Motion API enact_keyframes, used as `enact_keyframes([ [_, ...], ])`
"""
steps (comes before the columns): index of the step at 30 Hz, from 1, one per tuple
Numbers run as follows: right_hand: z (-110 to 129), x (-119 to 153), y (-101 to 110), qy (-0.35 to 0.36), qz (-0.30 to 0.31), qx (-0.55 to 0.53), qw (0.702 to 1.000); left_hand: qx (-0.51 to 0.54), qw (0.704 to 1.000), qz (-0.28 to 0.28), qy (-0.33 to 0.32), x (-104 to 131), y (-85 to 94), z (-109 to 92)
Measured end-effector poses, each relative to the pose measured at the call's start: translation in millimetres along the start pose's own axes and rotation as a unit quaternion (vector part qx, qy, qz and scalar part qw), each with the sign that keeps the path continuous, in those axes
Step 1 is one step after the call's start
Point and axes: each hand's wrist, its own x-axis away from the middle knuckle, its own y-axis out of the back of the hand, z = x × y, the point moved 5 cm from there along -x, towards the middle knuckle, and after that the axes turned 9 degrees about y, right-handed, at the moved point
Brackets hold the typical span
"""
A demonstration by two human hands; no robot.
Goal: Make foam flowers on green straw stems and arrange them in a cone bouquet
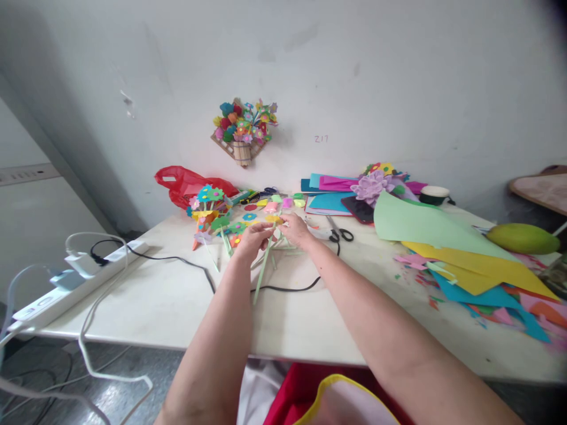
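Observation:
Over the middle of the white table, my left hand [257,237] is closed around the upper part of a pale green paper stem [263,271], whose lower end slants down toward me. My right hand [296,229] meets it at the top, its fingers pinched at a small yellow paper flower [273,219] above the stem. More pale green stems lie under and beside both hands. Paper flowers, among them a blue one [249,216], lie just beyond my left hand. Black-handled scissors [341,234] rest to the right of my right hand.
A power strip [80,283] with cables is on the left; a black cord [287,288] crosses the table before me. An orange cone of paper flowers [204,221] and a red bag [186,184] stand back left. Coloured sheets [443,230] and a green-yellow fruit [522,238] are right.

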Motion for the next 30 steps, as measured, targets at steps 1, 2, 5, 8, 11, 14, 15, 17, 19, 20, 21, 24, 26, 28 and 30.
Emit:
enact_keyframes([
  [1,0.0,-0.1,-0.4,-0.001,0.000,-0.007,1.000,0.001,1.000,-0.002,0.001,0.2,0.1,0.1],
  [2,-0.2,-0.1,-1.0,-0.002,0.001,-0.014,1.000,0.001,1.000,-0.005,0.001,0.4,0.2,0.0],
  [5,-2.3,-0.3,-3.3,-0.006,0.001,-0.026,1.000,0.004,1.000,-0.008,-0.001,1.0,0.4,-0.5],
  [8,-4.3,-0.4,-5.5,0.002,-0.005,-0.033,0.999,0.004,1.000,-0.014,-0.001,0.8,0.9,-0.4],
  [11,-5.3,-0.7,-6.9,0.014,-0.009,-0.034,0.999,0.002,1.000,-0.021,0.002,0.1,1.6,0.2],
  [14,-5.6,-0.8,-7.2,0.013,-0.003,-0.019,1.000,-0.003,1.000,-0.023,0.004,-0.2,1.7,0.6],
  [15,-5.7,-0.8,-6.9,0.011,-0.001,-0.012,1.000,-0.005,1.000,-0.022,0.005,-0.2,1.7,0.7],
  [17,-5.5,-0.9,-5.9,0.010,-0.002,0.001,1.000,-0.008,1.000,-0.018,0.006,0.3,1.1,0.5],
  [19,-4.6,-1.2,-4.4,0.022,-0.012,0.014,1.000,-0.010,1.000,-0.008,0.007,0.8,0.1,0.3],
  [20,-3.9,-1.4,-3.8,0.033,-0.018,0.020,0.999,-0.009,1.000,-0.004,0.009,1.0,-0.4,0.4],
  [21,-3.3,-1.5,-3.5,0.043,-0.023,0.025,0.998,-0.008,1.000,-0.001,0.011,1.1,-0.7,0.7],
  [24,-3.7,-1.3,-4.1,0.052,-0.024,0.038,0.998,-0.002,1.000,0.003,0.015,1.2,-1.3,1.4],
  [26,-5.5,-0.7,-4.9,0.035,-0.018,0.048,0.998,0.001,1.000,0.005,0.014,1.1,-1.7,1.5],
  [28,-6.3,0.0,-4.8,0.020,-0.015,0.056,0.998,0.003,1.000,0.004,0.015,1.1,-2.0,1.6],
  [30,-5.7,0.6,-4.5,0.016,-0.012,0.062,0.998,0.002,1.000,0.002,0.016,1.0,-2.2,1.6],
])
